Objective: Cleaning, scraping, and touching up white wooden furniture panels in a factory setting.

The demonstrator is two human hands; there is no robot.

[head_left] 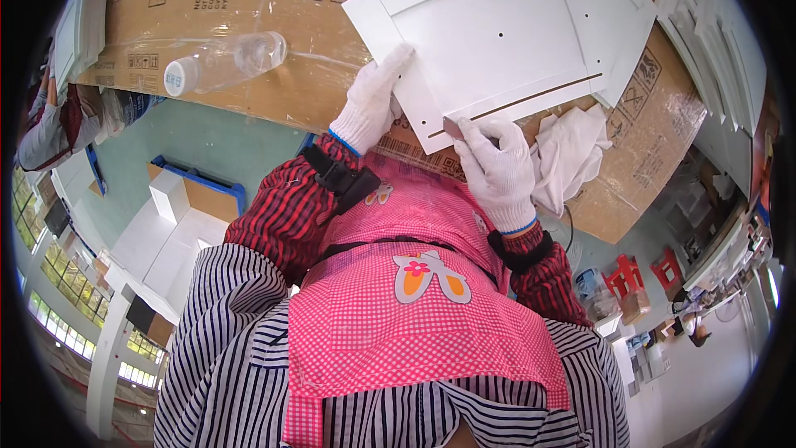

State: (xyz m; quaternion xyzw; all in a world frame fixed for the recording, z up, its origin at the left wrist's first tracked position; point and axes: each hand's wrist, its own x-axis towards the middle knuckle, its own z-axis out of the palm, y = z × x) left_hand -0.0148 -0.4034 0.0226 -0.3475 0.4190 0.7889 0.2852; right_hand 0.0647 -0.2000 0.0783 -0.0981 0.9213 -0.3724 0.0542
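We list: white panel (497, 54), ahead of both hands; left hand (371, 99), laid over its edge, clamped or not we cannot tell; right hand (499, 164), pinched on a small brown block (452, 127); white cloth (574, 153), just right of that hand.

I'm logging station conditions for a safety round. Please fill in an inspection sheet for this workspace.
Surface: printed brown cardboard with clear plastic film
Job's things: white grooved panel; small brown block at its near corner
Clutter: clear plastic bottle on its side; crumpled white cloth
Left hand: gloved, on the panel's left edge; grip unclear
Right hand: gloved, pinching the block
Cables: thin dark line below the cloth, possibly a cord
Surroundings: stacked white panels right; red stools lower right; another person far left
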